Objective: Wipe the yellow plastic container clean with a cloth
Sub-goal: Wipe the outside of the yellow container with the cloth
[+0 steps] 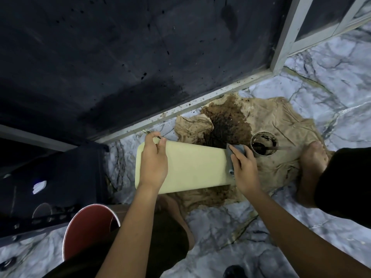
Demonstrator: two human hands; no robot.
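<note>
L hand [153, 160] grips container [192, 169]; R hand [244, 169] presses cloth [236, 150].

A crumpled beige sheet of cloth [279, 125], soaked dark brown at its middle, lies spread on the grey-veined marble floor [321, 81]. On it stands a small round tin of black paste [264, 145] with a stick resting inside. A red round bucket with a white rim [88, 229] sits near a dark metal rack [50, 177]. A dark spattered wall panel [120, 57] rises behind, beside a grey metal frame [285, 37].
</note>
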